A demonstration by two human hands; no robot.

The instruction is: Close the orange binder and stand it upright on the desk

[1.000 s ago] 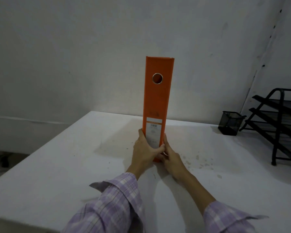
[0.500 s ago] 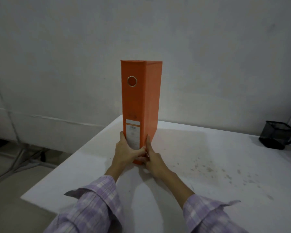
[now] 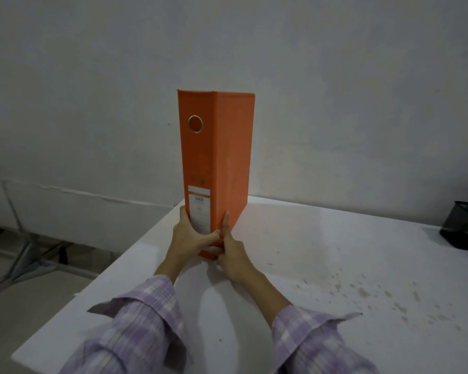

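The orange binder (image 3: 216, 163) stands closed and upright on the white desk (image 3: 322, 265), close to the desk's left edge. Its spine faces me, with a metal-rimmed finger hole near the top and a white label low down. My left hand (image 3: 191, 238) wraps the bottom of the spine from the left, thumb across the label. On the other side, my right hand (image 3: 231, 252) presses the lower right cover, fingers pointing up. Both hands grip the base.
A black mesh pen holder (image 3: 464, 228) sits at the desk's far right by the wall. Small dark specks dot the desk surface to the right. Just left of the binder the desk drops off to the floor, where metal legs show.
The binder has turned a little so more of its right cover shows, and it now stands nearer the desk's left edge in view. My hands keep the same grip at its base.
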